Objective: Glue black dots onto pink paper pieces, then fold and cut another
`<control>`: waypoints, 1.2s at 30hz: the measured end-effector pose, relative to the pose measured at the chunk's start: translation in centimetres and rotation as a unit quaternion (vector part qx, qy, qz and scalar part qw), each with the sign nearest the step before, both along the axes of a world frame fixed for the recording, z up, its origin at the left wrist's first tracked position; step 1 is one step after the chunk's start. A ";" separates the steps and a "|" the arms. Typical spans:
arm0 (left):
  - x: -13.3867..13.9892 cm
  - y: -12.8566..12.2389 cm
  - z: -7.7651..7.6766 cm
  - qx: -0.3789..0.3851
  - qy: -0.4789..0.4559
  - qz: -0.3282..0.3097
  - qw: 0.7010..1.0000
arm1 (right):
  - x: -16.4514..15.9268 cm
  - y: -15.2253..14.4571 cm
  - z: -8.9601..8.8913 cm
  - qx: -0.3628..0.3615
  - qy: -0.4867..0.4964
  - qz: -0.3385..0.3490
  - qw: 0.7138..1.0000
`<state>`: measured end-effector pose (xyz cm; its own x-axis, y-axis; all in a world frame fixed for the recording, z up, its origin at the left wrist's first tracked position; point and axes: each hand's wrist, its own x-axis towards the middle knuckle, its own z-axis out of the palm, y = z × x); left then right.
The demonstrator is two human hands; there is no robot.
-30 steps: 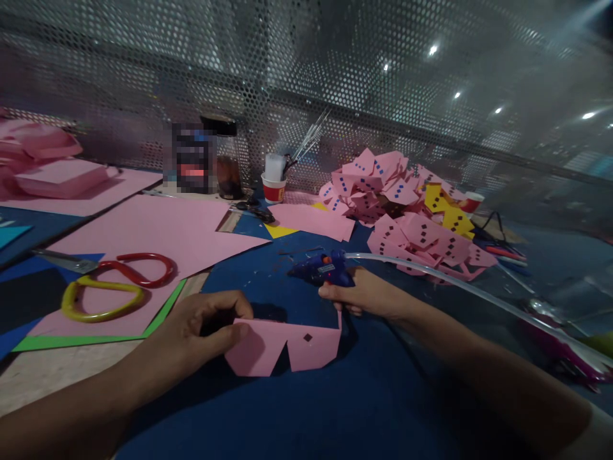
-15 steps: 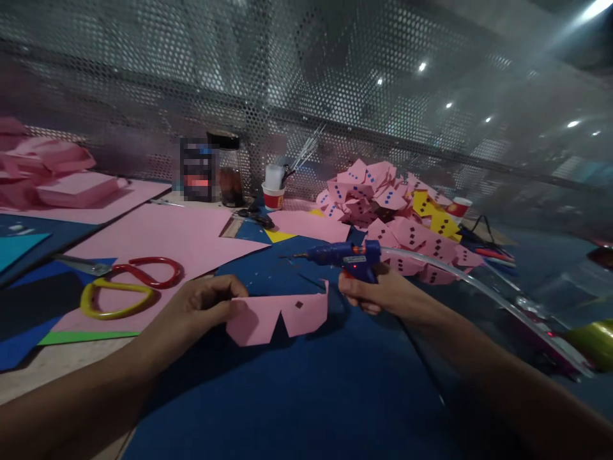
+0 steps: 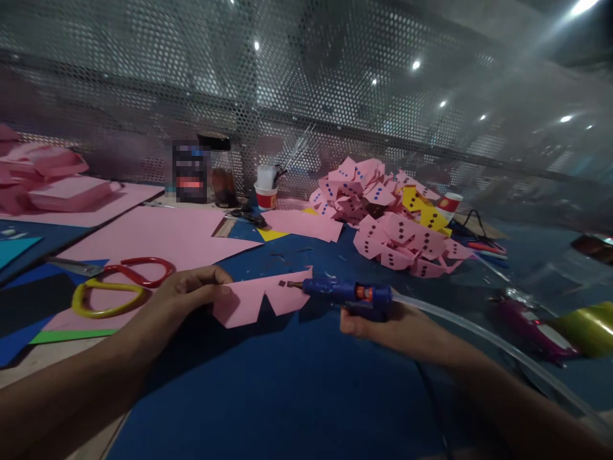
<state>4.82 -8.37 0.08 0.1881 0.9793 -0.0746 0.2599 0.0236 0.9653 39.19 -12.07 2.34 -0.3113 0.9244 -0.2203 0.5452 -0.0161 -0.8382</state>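
Table (image 3: 268, 390): blue-topped. At its far side, a heap of marked pink paper pieces (image 3: 371, 180). To the left, scissors (image 3: 110, 285) lie on paper. Glue gun (image 3: 338, 291): right hand (image 3: 390, 332), grip closed around its handle. Notched pink cut-out (image 3: 244, 303): in front of the wearer, left end pinched in the left hand's (image 3: 186, 297) grip. Dark diamond (image 3: 282, 283): on the cut-out, just beside the gun's nozzle tip; nozzle contact cannot be determined.

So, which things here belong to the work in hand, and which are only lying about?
In use:
notched pink paper, in the left hand
blue glue gun, in the right hand
clear glue stick

Seemingly just lying about:
yellow-handled scissors
purple tool
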 end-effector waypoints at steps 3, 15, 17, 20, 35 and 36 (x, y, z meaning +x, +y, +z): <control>0.2 0.0 -0.2 0.002 -0.003 0.022 1.000 | -0.1 0.0 0.0 -0.013 0.011 0.004 1.000; 0.1 0.1 -0.3 -0.015 -0.024 0.025 0.999 | -0.4 -0.1 1.0 0.015 0.028 0.068 0.997; 0.2 0.0 -0.3 -0.019 -0.040 0.024 0.999 | -0.4 -0.1 0.9 0.018 0.027 0.070 0.997; 0.1 0.1 -0.5 -0.013 -0.048 0.020 0.999 | -0.4 -0.2 0.8 0.020 0.028 0.069 0.997; -0.3 0.3 -0.9 -0.015 -0.058 0.007 0.998 | -0.7 0.0 0.7 0.025 0.020 0.072 0.997; -0.4 0.5 -1.1 -0.017 -0.060 0.007 0.998 | -0.7 0.0 0.7 0.025 0.019 0.072 0.997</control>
<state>4.38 -7.89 -1.04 0.1848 0.9791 -0.0847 0.1418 0.0587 0.9881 38.48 -12.03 3.00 -0.4485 0.8793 -0.1602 0.5063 0.1023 -0.8563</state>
